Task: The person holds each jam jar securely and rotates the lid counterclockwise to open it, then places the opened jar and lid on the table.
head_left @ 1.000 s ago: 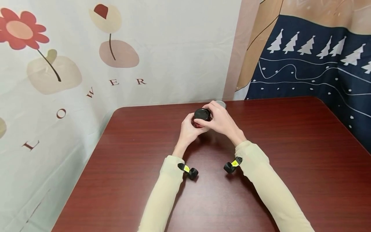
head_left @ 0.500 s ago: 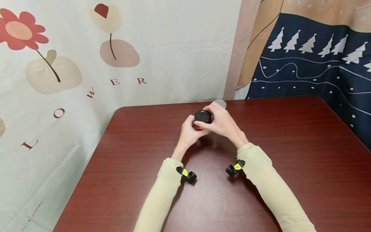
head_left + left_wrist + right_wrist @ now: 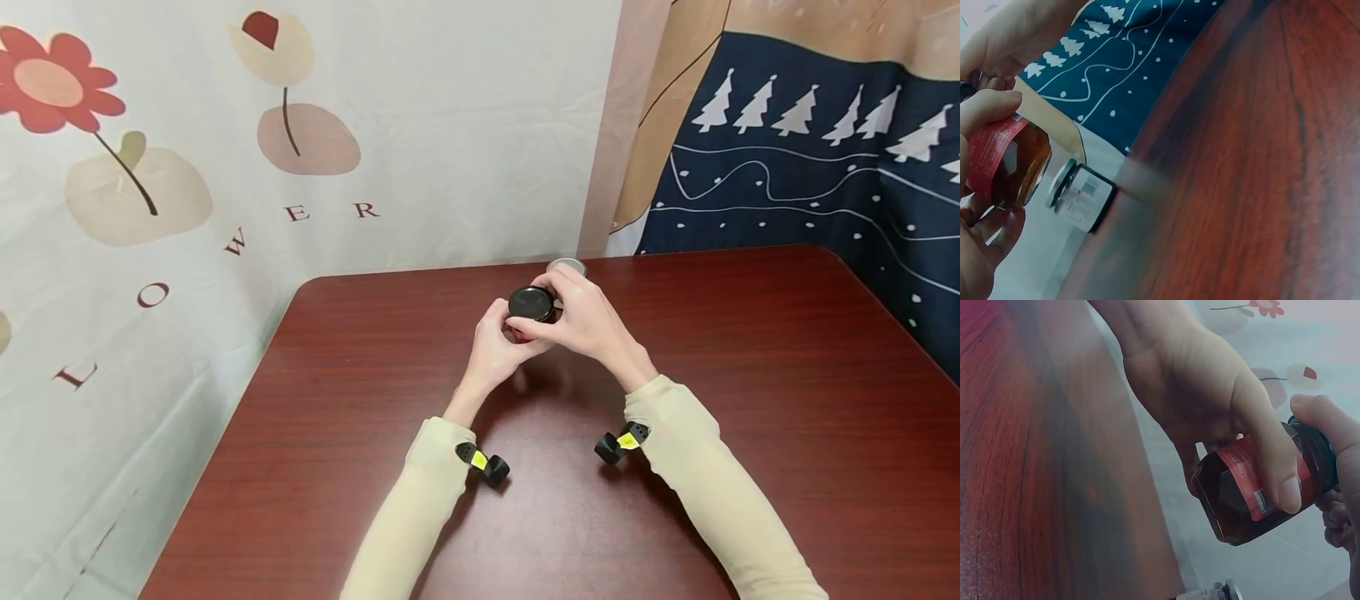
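Observation:
Both hands hold a glass jar with a red label (image 3: pixel 1007 153) and brown contents, tilted in the wrist views and raised above the table. My left hand (image 3: pixel 495 346) wraps its thumb and fingers around the jar's body; in the right wrist view its thumb lies across the label. My right hand (image 3: pixel 588 321) grips the jar's black lid (image 3: pixel 531 303) at the rim, thumb on the near side and fingers on the far side. The lid sits on the jar's top. In the head view the hands hide most of the glass.
A second jar (image 3: pixel 1085 199) with a white label and a silver lid stands at the table's back edge, just behind the right hand. The reddish-brown table (image 3: pixel 360 400) meets a flower-printed cloth (image 3: pixel 450 142) at the back and a navy tree-patterned cloth (image 3: pixel 795 183) at the right.
Both hands and the held jar have shifted slightly right and toward the person. The right wrist has moved right and nearer. Both hands keep their hold.

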The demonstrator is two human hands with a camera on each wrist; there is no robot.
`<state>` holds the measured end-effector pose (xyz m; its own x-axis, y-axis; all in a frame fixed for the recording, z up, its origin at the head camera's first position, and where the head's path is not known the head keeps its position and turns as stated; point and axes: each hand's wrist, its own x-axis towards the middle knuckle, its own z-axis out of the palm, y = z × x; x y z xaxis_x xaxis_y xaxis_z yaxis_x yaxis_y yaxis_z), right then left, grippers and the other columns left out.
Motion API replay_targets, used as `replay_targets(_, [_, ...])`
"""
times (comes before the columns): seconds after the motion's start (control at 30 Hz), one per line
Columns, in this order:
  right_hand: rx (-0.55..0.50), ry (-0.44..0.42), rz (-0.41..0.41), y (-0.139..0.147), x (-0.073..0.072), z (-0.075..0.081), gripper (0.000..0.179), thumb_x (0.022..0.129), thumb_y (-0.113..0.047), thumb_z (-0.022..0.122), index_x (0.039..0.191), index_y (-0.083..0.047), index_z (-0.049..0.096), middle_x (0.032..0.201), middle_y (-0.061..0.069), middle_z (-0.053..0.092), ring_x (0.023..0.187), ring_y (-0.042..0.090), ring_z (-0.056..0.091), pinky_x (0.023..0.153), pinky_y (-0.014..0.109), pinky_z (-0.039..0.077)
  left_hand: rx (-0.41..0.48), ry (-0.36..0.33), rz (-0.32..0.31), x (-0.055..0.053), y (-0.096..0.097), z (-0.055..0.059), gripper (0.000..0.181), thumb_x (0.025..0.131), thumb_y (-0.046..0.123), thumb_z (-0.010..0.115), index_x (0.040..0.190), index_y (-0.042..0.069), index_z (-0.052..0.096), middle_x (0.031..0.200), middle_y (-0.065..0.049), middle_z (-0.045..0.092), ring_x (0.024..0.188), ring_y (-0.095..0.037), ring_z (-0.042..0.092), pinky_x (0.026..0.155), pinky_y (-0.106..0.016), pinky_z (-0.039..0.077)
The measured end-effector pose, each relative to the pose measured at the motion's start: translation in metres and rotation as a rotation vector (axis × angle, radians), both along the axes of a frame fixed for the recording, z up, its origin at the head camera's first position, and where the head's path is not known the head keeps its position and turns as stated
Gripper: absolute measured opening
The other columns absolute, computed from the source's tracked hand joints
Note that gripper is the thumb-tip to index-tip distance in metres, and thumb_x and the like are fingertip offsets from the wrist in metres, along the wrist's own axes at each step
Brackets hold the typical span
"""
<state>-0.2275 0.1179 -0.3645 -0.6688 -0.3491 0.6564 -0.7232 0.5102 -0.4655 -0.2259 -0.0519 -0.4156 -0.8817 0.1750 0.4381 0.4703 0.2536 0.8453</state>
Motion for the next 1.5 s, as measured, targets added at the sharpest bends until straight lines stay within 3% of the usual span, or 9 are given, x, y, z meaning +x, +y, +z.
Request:
replay_targets(0.17, [0.008, -0.016, -0.001, 0.003, 0.006, 0.001, 0.049, 0.075, -0.032, 0.09, 0.105, -0.003, 0.065, 0.094, 0.007, 0.059, 0.084, 0.019, 0.054, 0.07, 0.035, 0.053, -0.003, 0.002, -0.006, 0.007, 0.002, 0.001, 0.037, 0.072, 0.007, 0.088, 0.092, 0.004, 0.057, 0.086, -0.003, 0.052, 0.073, -0.01, 0.053, 0.066, -0.021, 0.049])
replay_targets(0.4, [0.008, -0.001, 0.002, 0.008, 0.013, 0.003, 0.049, 0.073, -0.033, 0.091, 0.103, -0.004, 0.065, 0.093, 0.005, 0.059, 0.079, 0.018, 0.053, 0.065, 0.03, 0.048, -0.015, 0.074, -0.015, 0.014, 0.007, 0.001, 0.037, 0.071, 0.009, 0.089, 0.093, 0.003, 0.059, 0.087, -0.006, 0.052, 0.076, -0.014, 0.053, 0.066, -0.037, 0.053])
replay_targets(0.57, [0.014, 0.015, 0.004, 0.013, 0.017, 0.004, 0.049, 0.072, -0.031, 0.091, 0.103, -0.005, 0.065, 0.091, 0.004, 0.058, 0.078, 0.017, 0.052, 0.064, 0.029, 0.046, -0.051, 0.15, -0.011, 0.019, 0.01, 0.002, 0.036, 0.072, 0.012, 0.088, 0.098, 0.004, 0.063, 0.088, -0.006, 0.054, 0.076, -0.015, 0.053, 0.065, -0.031, 0.05])
replay_targets(0.73, [0.032, 0.019, 0.013, 0.018, 0.023, 0.005, 0.05, 0.071, -0.031, 0.092, 0.105, -0.006, 0.065, 0.092, 0.003, 0.057, 0.079, 0.014, 0.049, 0.064, 0.028, 0.046, -0.055, 0.18, -0.015, 0.027, 0.012, 0.003, 0.037, 0.073, 0.012, 0.088, 0.1, 0.004, 0.064, 0.09, -0.005, 0.055, 0.077, -0.016, 0.053, 0.065, -0.036, 0.051])
replay_targets(1.0, [0.028, 0.015, 0.054, 0.025, 0.032, 0.011, 0.053, 0.07, -0.029, 0.093, 0.107, -0.006, 0.064, 0.096, 0.002, 0.059, 0.085, 0.013, 0.051, 0.069, 0.03, 0.048, -0.054, 0.205, -0.014, 0.04, 0.016, 0.011, 0.037, 0.071, 0.012, 0.089, 0.097, 0.003, 0.064, 0.088, -0.006, 0.054, 0.073, -0.016, 0.054, 0.063, -0.021, 0.051])
replay_targets(1.13, [0.057, 0.028, 0.069, 0.03, 0.033, 0.011, 0.053, 0.07, -0.029, 0.092, 0.109, -0.006, 0.063, 0.097, 0.002, 0.059, 0.085, 0.012, 0.051, 0.07, 0.028, 0.047, -0.093, 0.219, 0.016, 0.043, 0.019, 0.012, 0.036, 0.069, 0.016, 0.091, 0.092, 0.005, 0.064, 0.084, -0.004, 0.053, 0.073, -0.015, 0.053, 0.062, -0.027, 0.052])
replay_targets(1.5, [0.181, 0.025, 0.029, 0.029, 0.032, 0.008, 0.048, 0.081, -0.04, 0.081, 0.114, -0.009, 0.064, 0.088, -0.003, 0.06, 0.064, 0.009, 0.051, 0.059, 0.028, 0.048, -0.159, 0.247, 0.115, 0.045, 0.021, 0.011, 0.036, 0.066, 0.02, 0.091, 0.087, 0.006, 0.066, 0.079, -0.004, 0.054, 0.073, -0.017, 0.054, 0.065, -0.023, 0.047])
